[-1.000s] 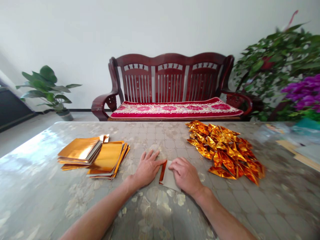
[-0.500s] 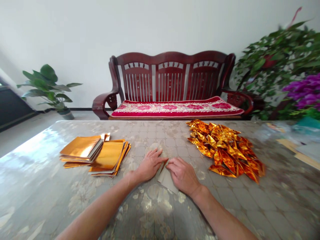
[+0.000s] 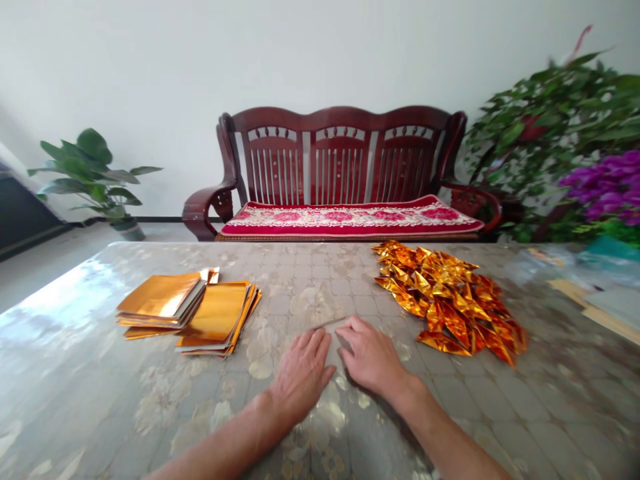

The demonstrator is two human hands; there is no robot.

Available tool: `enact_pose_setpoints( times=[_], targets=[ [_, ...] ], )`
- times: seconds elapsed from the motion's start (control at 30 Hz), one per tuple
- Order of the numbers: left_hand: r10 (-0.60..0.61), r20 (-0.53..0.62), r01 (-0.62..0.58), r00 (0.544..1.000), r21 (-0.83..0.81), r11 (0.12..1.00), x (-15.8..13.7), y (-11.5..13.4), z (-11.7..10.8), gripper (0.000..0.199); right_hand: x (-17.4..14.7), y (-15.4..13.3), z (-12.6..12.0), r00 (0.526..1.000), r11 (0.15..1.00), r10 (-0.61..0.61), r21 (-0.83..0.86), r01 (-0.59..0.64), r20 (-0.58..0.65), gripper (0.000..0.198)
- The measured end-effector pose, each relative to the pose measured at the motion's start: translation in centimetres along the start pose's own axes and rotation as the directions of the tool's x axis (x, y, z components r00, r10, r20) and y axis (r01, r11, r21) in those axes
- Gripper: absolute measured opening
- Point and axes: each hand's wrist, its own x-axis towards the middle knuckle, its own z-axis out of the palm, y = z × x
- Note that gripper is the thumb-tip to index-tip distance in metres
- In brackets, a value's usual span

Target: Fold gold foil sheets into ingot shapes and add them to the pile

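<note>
A partly folded sheet of foil paper [image 3: 334,339] lies on the table with its grey side showing between my hands, most of it covered by them. My left hand [image 3: 303,368] rests flat on its left part, fingers stretched forward and thumb pointing right. On the right side, my right hand [image 3: 371,355] has its fingers bent together at the paper's edge. To the left are stacks of flat gold foil paper [image 3: 217,310], with grey backs at some edges. Folded, pointed gold foil pieces [image 3: 450,293] are heaped to the right.
The patterned table covering [image 3: 165,400] spreads under everything. Clear plastic bags [image 3: 545,261] and tan card strips [image 3: 607,323] lie at the right edge. Beyond the table stands a dark red wooden bench [image 3: 340,167]. Potted plants [image 3: 95,173] flank it.
My left hand has come nearer to me and turned flat over the paper. The paper has been turned, its far edge now lying across. My right hand stays at its right side.
</note>
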Motion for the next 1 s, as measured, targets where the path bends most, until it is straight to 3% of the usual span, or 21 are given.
enact_pose_setpoints(
  times=[0.1, 0.23, 0.4, 0.5, 0.63, 0.87, 1.0],
  targets=[
    [0.020, 0.011, -0.019, 1.000, -0.043, 0.999, 0.1, -0.7, -0.5, 0.053, -0.7, 1.0, -1.2, 0.990, 0.990, -0.140, 0.024, 0.140, 0.010, 0.037],
    [0.033, 0.013, -0.032, 0.999, -0.075, 0.997, -0.1, -0.9, -1.2, 0.059, -0.9, 1.2, -1.2, 0.979, 0.979, -0.201, 0.022, 0.201, -0.028, 0.039],
    [-0.009, 0.008, 0.009, 1.000, -0.045, 0.999, 0.1, -0.4, -1.1, 0.038, -0.4, 0.9, -0.3, 0.979, 0.983, -0.185, -0.002, 0.186, -0.081, 0.028],
    [-0.017, 0.009, 0.017, 1.000, -0.006, 1.000, 0.3, -0.4, -0.8, 0.023, -0.4, 1.1, -0.6, 0.976, 0.978, -0.202, 0.037, 0.205, -0.077, 0.035],
    [-0.009, 0.006, 0.009, 1.000, -0.007, 1.000, 0.5, -0.8, -0.6, 0.019, -0.6, 1.6, -0.9, 0.973, 0.968, -0.221, 0.109, 0.227, -0.064, 0.048],
    [-0.035, -0.020, 0.033, 0.999, -0.090, 0.995, 0.5, -1.1, -1.1, 0.019, 0.3, 2.0, 0.4, 0.963, 0.960, -0.221, 0.139, 0.242, -0.154, 0.017],
    [-0.025, -0.021, 0.022, 0.999, -0.121, 0.992, 0.3, -1.2, -1.4, 0.033, 0.5, 2.0, 0.4, 0.962, 0.957, -0.221, 0.154, 0.245, -0.160, 0.017]
  ],
)
